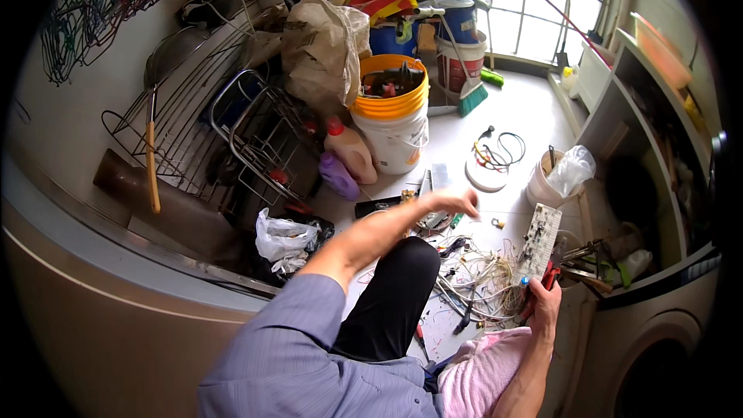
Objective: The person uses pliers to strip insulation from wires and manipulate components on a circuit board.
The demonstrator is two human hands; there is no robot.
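Pale floor (534, 112) below, right grip (546, 301) clasps board (540, 238) by near end, left grip (457, 203) unclear.

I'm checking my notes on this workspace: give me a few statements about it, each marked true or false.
1. The right hand holds the circuit board. True.
2. The left hand grips the broom. False: it is apart from the broom.
3. The purple bottle is beside the red-capped bottle. True.
4. The tangled wires are inside a bucket. False: they lie on the floor.
5. A pink towel lies near the right hand. True.
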